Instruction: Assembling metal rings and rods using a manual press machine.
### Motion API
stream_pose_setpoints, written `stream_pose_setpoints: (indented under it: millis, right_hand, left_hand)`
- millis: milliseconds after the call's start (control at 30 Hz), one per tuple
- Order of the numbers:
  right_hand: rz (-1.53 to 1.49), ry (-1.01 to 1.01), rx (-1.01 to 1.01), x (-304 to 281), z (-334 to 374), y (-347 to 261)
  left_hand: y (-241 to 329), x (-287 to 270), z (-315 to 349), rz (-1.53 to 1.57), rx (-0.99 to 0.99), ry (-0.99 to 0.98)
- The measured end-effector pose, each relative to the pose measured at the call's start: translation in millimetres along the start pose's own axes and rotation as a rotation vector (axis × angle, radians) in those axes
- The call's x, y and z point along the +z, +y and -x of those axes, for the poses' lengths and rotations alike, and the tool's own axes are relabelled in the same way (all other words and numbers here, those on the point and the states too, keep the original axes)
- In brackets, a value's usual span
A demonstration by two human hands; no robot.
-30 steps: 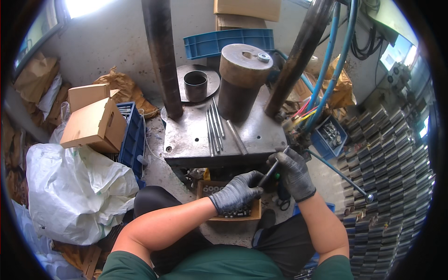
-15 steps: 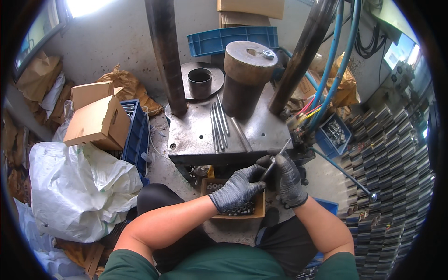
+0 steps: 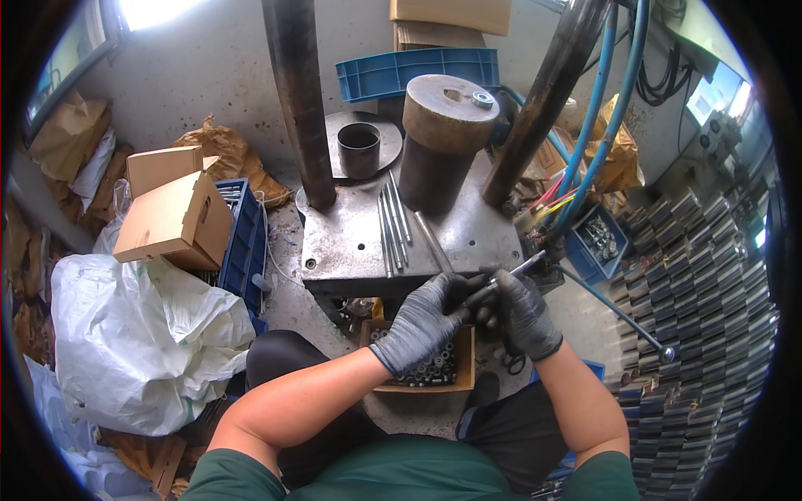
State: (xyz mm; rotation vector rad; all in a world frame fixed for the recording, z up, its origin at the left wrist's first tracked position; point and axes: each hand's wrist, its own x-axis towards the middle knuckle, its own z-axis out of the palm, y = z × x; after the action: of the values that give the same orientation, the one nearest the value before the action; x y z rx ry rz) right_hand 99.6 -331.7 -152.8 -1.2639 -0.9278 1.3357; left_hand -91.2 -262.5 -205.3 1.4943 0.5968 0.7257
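In front of the press table's near edge, both gloved hands hold one slim metal shaft, tilted with its bright end up to the right. Near its lower end, my left hand closes its thumb and fingers round it. My right hand grips it further up, fingers wrapped and partly hidden. Several similar steel shafts lie side by side on the metal table. A thicker rod rests beside them, close to my left hand. Below the hands sits a cardboard box of small ring-shaped metal parts.
A heavy steel cylinder with a bearing on top stands between two dark columns. A short tube is left of it. Blue hoses hang at right, beside stacked metal parts. A white sack lies left.
The shaft has tilted flatter, and more of its bright end shows past my right hand. Both hands have shifted slightly, the left one toward the table.
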Motion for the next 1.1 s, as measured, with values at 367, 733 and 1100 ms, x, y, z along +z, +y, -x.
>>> stream_pose_setpoints:
  millis: [367,733,1100]
  right_hand:
    - [0.605,0.323,-0.471,-59.9,-72.2,13.1]
    - [0.764,0.202,-0.184,-87.7,-18.9,-16.4]
    - [0.522,0.651,0.001,-236.5,224.4,101.0]
  left_hand:
    - [3.6,4.8,3.8,-0.666,0.196,-0.052]
    - [-20.6,-47.0,-41.7,-1.347,0.466,0.025]
    - [-33.9,-52.6,-53.5,-1.123,0.481,0.173]
